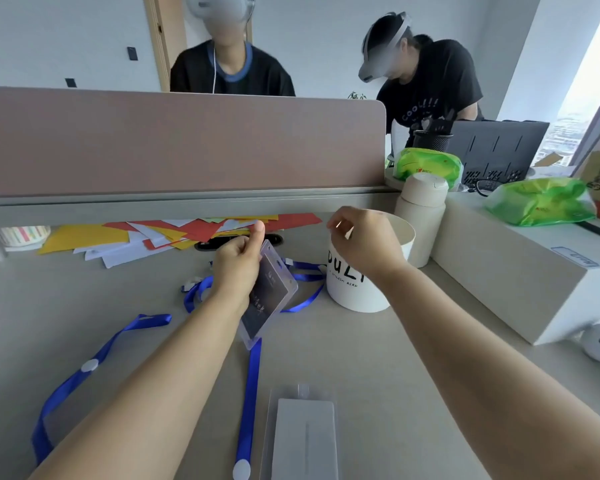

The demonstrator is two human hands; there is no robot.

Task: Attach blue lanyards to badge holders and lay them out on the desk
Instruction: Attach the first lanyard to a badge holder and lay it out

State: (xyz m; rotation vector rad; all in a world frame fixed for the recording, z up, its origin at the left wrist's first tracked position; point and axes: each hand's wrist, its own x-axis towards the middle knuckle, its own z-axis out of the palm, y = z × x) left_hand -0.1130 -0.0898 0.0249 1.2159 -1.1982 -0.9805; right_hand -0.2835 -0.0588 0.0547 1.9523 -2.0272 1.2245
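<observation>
Left hand grips a badge holder, right hand unclear, over a grey desk with blue lanyards, pink partition beyond.

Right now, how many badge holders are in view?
2 badge holders: one in the left hand, one flat on the desk nearest the camera. Others may be hidden.
</observation>
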